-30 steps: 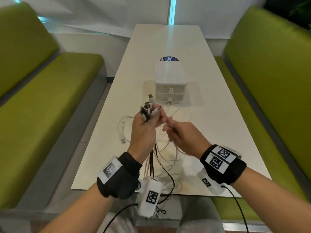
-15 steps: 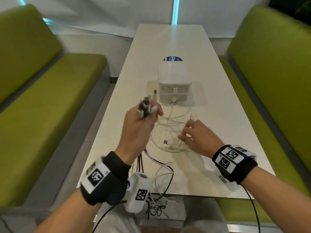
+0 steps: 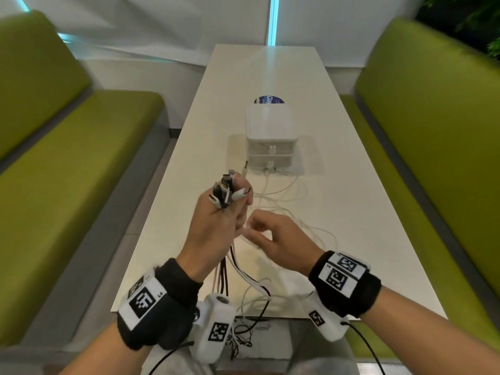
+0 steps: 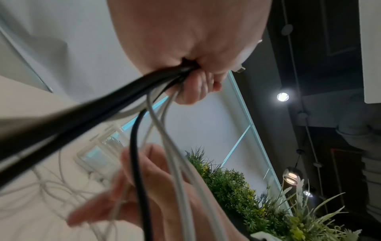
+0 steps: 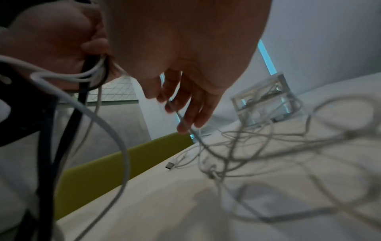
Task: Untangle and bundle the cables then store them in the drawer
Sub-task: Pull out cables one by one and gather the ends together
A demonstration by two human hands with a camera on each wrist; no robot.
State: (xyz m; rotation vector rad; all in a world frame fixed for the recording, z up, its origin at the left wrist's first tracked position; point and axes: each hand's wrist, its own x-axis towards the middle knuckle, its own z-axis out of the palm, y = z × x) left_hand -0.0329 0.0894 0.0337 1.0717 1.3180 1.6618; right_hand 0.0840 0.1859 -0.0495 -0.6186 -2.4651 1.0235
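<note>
My left hand [image 3: 230, 209] is raised above the table and grips a bundle of black and white cables [image 3: 226, 190], plugs sticking up out of the fist. The left wrist view shows those cables [image 4: 156, 91] trailing down from the fist. They hang past the table's front edge [image 3: 232, 269]. My right hand [image 3: 251, 232] is just right of the left hand, and its fingers [image 5: 185, 114] pinch a thin white cable [image 5: 198, 138]. More loose white cables [image 3: 303, 209] lie tangled on the table. Behind them stands the small white drawer unit [image 3: 270, 133], both drawers closed.
The long white table [image 3: 351, 185] runs away from me between green benches on the left [image 3: 67, 171] and right [image 3: 433, 144]. A round blue sticker [image 3: 267, 100] lies behind the drawer unit. A loose USB plug [image 5: 171, 164] rests on the table.
My right hand reached out to the loose cables on the table, then came back beside the left hand with a thin white cable. The left hand kept its bundle raised.
</note>
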